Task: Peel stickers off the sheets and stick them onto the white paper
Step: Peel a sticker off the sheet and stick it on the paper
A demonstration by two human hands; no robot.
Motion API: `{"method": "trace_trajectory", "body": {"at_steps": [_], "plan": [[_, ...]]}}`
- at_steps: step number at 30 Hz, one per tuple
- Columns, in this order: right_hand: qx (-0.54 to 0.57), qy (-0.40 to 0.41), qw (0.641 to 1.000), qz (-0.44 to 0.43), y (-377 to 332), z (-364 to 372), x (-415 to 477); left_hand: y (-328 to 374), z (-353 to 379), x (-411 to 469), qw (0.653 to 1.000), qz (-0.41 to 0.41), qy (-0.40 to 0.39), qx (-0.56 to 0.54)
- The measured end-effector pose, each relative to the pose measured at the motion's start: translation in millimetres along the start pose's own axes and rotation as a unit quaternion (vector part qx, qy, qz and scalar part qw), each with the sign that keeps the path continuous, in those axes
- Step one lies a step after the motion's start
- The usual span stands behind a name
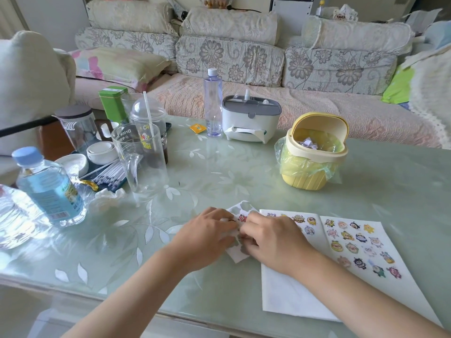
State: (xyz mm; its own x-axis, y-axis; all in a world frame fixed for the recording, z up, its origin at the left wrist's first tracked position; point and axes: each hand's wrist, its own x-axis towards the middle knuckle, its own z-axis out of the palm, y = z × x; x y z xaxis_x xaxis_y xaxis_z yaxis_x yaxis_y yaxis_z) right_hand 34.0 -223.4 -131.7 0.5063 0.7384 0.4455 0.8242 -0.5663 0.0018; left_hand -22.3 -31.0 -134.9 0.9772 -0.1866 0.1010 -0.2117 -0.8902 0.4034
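A small sticker sheet point(238, 254) with several empty cut-outs lies on the green glass table, mostly under both hands. My left hand point(207, 237) holds its left side down with curled fingers. My right hand point(271, 240) pinches at the sheet's middle with its fingertips; the sticker under them is hidden. One red sticker point(242, 218) shows between the hands. To the right lies the white paper point(290, 293), with several cartoon stickers along its top edge point(305, 222). A second sheet with several stickers point(358, 247) lies against its right side.
A yellow mini bin with a plastic liner point(313, 154) stands behind the papers. A white tissue box point(251, 118) and a tall clear bottle point(212, 103) stand further back. Cups, a measuring jug point(141, 157) and water bottles point(48, 186) crowd the table's left side. A sofa runs behind.
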Motion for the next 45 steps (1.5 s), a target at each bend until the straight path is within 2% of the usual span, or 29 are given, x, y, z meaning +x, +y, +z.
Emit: {"method": "trace_trajectory", "body": {"at_steps": [2, 6, 11, 15, 19, 25, 28, 30, 33, 41, 45], "plan": [[0.007, 0.002, 1.0, 0.002, 2, 2, -1, -2, 0, 0, 1.0, 0.005, -0.002, 0.02], [-0.031, 0.013, 0.996, -0.077, 8, 9, -4, -4, 2, -2, 0.998, 0.022, -0.023, 0.055], [-0.03, 0.031, 0.996, -0.074, 8, 8, -8, -5, 5, -6, 0.996, 0.027, -0.029, 0.076], [0.055, 0.043, 0.997, 0.026, 6, 5, -11, -5, 4, -6, 0.998, 0.027, -0.02, 0.06], [0.089, 0.015, 0.989, 0.115, 2, 3, -12, -6, 4, -5, 0.998, 0.021, 0.005, 0.067], [0.083, -0.03, 0.988, 0.127, 0, 1, -13, -2, 6, 0, 0.991, 0.034, 0.076, 0.109], [0.065, -0.027, 0.988, 0.139, -1, 1, -12, -1, 9, 2, 0.996, 0.038, 0.046, 0.063], [0.053, -0.013, 0.987, 0.151, -2, 1, -13, 1, 10, 1, 0.995, 0.048, 0.044, 0.069], [0.051, 0.001, 0.989, 0.14, -3, 1, -14, 4, 10, 0, 0.994, 0.035, 0.037, 0.101], [0.046, 0.015, 0.998, 0.04, -5, -3, -17, 14, 6, 3, 0.99, -0.032, 0.046, 0.131], [0.071, 0.044, 0.996, 0.042, -3, -11, -15, 15, 3, 5, 0.989, -0.055, 0.055, 0.122]]}}
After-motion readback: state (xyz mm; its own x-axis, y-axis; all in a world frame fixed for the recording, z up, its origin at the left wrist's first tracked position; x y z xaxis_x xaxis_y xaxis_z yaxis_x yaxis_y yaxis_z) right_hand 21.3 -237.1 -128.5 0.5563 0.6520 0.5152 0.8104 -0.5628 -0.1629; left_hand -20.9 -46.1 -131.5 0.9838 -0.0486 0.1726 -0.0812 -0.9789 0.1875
